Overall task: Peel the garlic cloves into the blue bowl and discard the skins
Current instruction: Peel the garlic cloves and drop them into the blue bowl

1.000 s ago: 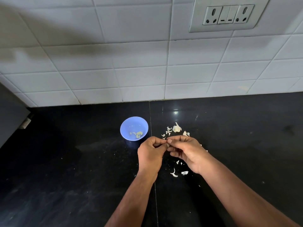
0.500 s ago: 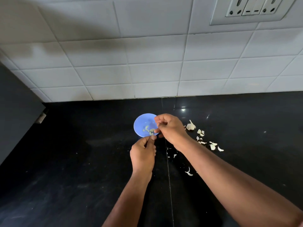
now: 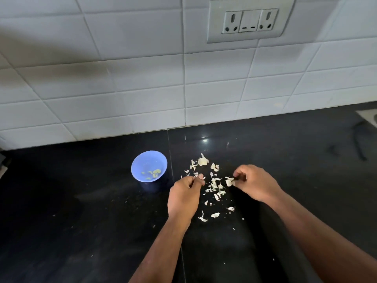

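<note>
The left hand point(image 3: 184, 196) hovers low over the black desk point(image 3: 81, 201), fingers curled in with the thumb pressed to the forefinger; whether it pinches anything I cannot tell. The right hand point(image 3: 254, 183) sits apart from it, fingers curled, its fingertips point(image 3: 234, 181) pinching a pale garlic piece point(image 3: 228, 182) just above the desk. Between and just beyond the two hands lies a loose scatter of skins point(image 3: 215, 188), with a few more flakes nearer the person and a larger garlic chunk point(image 3: 203, 161) at the far edge of the scatter. The bowl point(image 3: 149, 166) stands left of the scatter, near the left hand but not touching it, with a few yellowish cloves point(image 3: 155, 173) at its bottom. The desk stretches open to the left and to the right, and ends behind at a white tiled wall point(image 3: 142, 88) carrying a socket plate point(image 3: 251, 21).
</note>
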Available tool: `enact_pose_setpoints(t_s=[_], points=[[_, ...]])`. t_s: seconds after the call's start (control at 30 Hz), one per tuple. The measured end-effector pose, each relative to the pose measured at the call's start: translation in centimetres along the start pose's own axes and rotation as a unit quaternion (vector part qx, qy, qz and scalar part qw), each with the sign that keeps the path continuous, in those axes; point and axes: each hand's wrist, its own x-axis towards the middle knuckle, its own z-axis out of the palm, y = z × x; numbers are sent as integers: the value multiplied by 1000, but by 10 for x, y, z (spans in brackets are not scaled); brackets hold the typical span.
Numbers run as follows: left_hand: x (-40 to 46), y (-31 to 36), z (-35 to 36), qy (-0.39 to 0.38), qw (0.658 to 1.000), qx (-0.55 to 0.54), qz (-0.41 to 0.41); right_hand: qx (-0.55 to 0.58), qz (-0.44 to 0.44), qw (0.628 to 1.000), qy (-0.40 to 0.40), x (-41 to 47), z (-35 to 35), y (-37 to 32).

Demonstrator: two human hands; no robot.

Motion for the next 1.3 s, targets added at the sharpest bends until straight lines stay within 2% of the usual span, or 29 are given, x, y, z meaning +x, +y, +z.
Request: enact_pose_setpoints(t_s=[0.1,0.3,0.4,0.47,0.57,0.8,0.9,0.97,1.1,1.23,1.3], points=[[-2,2,15,-12,1000,2,7,52,-18,998,-43,-1,5,15],[-5,-1,36,-15,1000,7,1,45,-70,997,7,3,22,26],[-7,-2,48,-17,1000,-22,-5,114,-72,991,3,7,22,29],[-10,2,58,-18,999,-47,-12,242,-51,969,-17,7,20,28],[-14,7,74,-17,998,-65,-12,420,-5,905,-70,3,17,20],[-21,19,97,51,991,-125,25,581,25,794,-176,-2,6,17],[-24,21,99,54,985,-161,20,612,39,762,-207,-2,-2,17],[-28,23,99,43,981,-189,8,624,37,750,-216,-1,-5,16],[-31,22,95,36,974,-222,3,622,25,752,-216,-4,-6,9],[-32,20,87,56,972,-228,10,652,35,717,-244,-7,-3,2],[-32,17,81,52,972,-231,7,646,25,720,-251,-8,-2,-1]])
